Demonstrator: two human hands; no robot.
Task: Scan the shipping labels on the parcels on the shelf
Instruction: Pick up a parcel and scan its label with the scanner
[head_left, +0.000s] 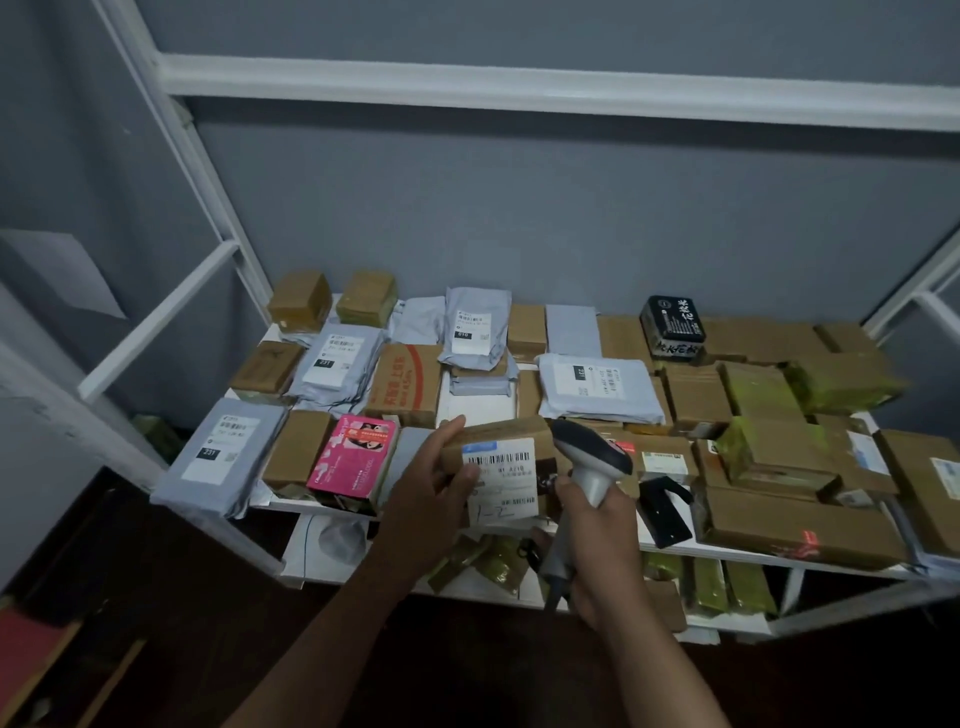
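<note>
Dim, flat indoor light, bluish cast. Soft overall focus, labels mostly unreadable. Wide-angle bends the shelf frame (519, 85) at the edges. Lower frame near black.

Parcel sorting or storage room: white metal-frame shelf (727, 553) against plain grey wall (519, 218), packed with brown cardboard boxes (795, 525) and grey plastic mailer bags (221, 457) bearing white barcode labels; grey handheld barcode scanner (592, 457) in use
</note>
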